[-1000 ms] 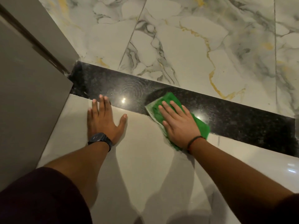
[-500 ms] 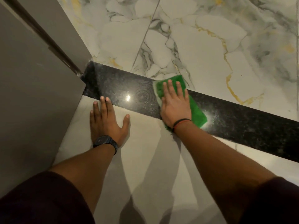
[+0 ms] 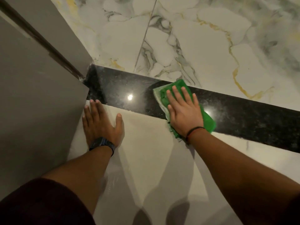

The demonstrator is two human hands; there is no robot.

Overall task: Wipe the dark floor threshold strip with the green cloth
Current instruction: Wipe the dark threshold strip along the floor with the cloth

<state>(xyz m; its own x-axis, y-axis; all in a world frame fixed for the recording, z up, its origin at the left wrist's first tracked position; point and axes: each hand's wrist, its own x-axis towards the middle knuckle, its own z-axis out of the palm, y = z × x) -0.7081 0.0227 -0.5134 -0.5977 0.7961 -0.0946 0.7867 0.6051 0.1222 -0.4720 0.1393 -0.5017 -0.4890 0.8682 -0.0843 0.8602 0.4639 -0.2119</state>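
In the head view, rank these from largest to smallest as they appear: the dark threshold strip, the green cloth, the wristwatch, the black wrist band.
1. Dark threshold strip, spanning most of the frame.
2. Green cloth, partly covered by the right hand.
3. Wristwatch on the left hand.
4. Black wrist band, a thin cord.

Marble floor, plain tile and a grey door panel.

On the far side lies a white marble floor [image 3: 203, 46], veined in grey and gold, with a thin grout line [image 3: 146, 34] slanting through it. The near side is a plain pale tile [image 3: 149, 143], glossy enough to carry soft shadows. At the left a grey door panel [image 3: 32, 103] stands with a dark brown edge strip [image 3: 43, 41] slanting beside it. Two bright ceiling-light glints [image 3: 129, 97] show on the polished dark stone.
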